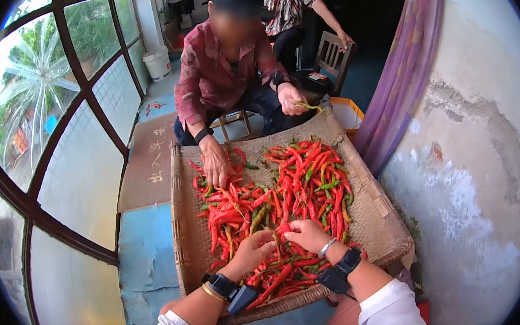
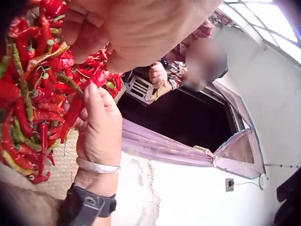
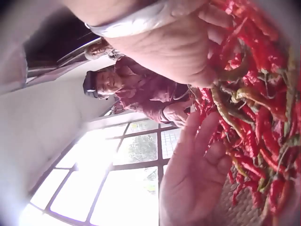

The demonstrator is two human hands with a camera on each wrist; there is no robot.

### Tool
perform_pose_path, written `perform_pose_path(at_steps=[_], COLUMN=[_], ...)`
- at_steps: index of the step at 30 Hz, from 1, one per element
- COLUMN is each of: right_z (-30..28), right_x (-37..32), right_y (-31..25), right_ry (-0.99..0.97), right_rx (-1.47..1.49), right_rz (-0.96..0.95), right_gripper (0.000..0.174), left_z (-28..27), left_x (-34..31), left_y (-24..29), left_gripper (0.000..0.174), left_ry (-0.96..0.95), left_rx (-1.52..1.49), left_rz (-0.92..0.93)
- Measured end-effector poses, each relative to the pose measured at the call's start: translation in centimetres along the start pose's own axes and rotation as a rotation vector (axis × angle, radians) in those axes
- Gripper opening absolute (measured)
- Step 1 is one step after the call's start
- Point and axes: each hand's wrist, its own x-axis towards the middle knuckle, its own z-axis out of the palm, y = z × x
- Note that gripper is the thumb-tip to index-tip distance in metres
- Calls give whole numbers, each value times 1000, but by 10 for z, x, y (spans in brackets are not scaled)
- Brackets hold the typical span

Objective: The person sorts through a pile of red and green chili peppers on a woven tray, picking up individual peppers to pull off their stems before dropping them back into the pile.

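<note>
My right hand point(image 1: 308, 236) pinches a red chili pepper between thumb and fingers; in the left wrist view the long red chili pepper point(image 2: 71, 115) hangs below the thumb of the right hand point(image 2: 99, 127). My left hand point(image 1: 252, 251) is close beside it, over the heap. The right wrist view shows the left palm point(image 3: 193, 181) with its fingers loosely extended and nothing held in them. Under both hands lies a pile of chili peppers point(image 1: 302, 183), mostly red, some green or yellowish, on a shallow woven tray point(image 1: 372, 205).
Across the tray, a person in a cap and red patterned shirt point(image 1: 203, 74) reaches into the peppers and holds a greenish pepper point(image 1: 308, 105). Behind, another person rests a hand on a wooden chair point(image 1: 332, 57). Windows point(image 1: 81, 166) line the left; a wall point(image 1: 462, 207) stands right.
</note>
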Motion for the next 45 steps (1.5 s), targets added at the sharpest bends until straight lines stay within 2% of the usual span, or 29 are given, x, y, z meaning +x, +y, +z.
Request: perform_pose_path(at_steps=[2,3,4,8,10,11,12,14,16,18,19,21,22,23,24,27,30,32,33,35,36,38,40,42,44,45], right_z=[9,15,16,12,15,15,16,17,-1,-10,-6,-8,-10,-11,-11,-10,-7,-5,-2,1,1,0,-12,-25,-26,-30], right_x=[-5,-3,-4,-8,-7,-10,-9,-8,-7,-6,1,-1,-2,-3,-4,-2,-2,-3,-2,-4,-5,-4,1,11,23,23], right_y=[-2,6,3,-9,-6,-7,-8,-9,-5,-5,10,15,13,12,9,6,-4,-19,-21,-24,-25,-21,-13,7,57,63], right_ry=[-166,-158,-158,-157,-161,-199,-197,30,7,165,193,186,181,162,145,101,-3,-48,-53,-95,-133,-137,-104,33,272,276], right_rx=[646,527,477,593,546,775,774,1069,1176,1263,1209,1143,1074,1058,1084,1116,1109,1074,1067,1067,1065,1063,943,671,354,349], right_rz=[250,55,65,146,14,201,197,197,343,366,306,338,365,357,346,334,254,214,187,205,221,247,297,278,168,165], right_gripper=[19,18,19,18,17,16,16,17,13,12,13,14,14,15,15,13,14,13,12,13,14,18,23,21,18,18], left_z=[5,7,7,8,8,7,7,7,5,2,-4,-17,-21,-34,-35,-38,-13,-2,-2,-3,-4,-6,-14,-26,-30,-37], left_x=[-4,-7,-10,-10,-13,-13,-11,-11,-17,-20,-15,-9,-4,11,6,6,-5,-8,-11,-10,-8,-7,-8,-2,3,1], left_y=[-5,-2,3,5,6,2,-2,-6,10,25,20,29,31,11,22,11,26,29,26,28,27,22,38,35,39,36], left_gripper=[32,32,31,27,23,20,20,20,20,21,22,25,22,22,20,26,33,28,28,21,21,16,16,15,19,24], left_ry=[-149,-191,-199,-170,-196,-187,-187,-244,-281,-332,-246,-47,62,104,237,234,24,-50,-48,-195,-197,-122,-20,129,365,288], left_rx=[-133,-76,-16,6,50,43,46,164,218,209,159,-63,-426,-703,-830,-839,-421,-232,-238,-111,-109,-103,-101,-436,-785,-787], left_rz=[-31,-47,-78,-126,-134,-95,-90,-72,-76,-126,-62,44,85,123,63,-62,-134,-68,-84,-81,-73,-94,-109,89,90,47])
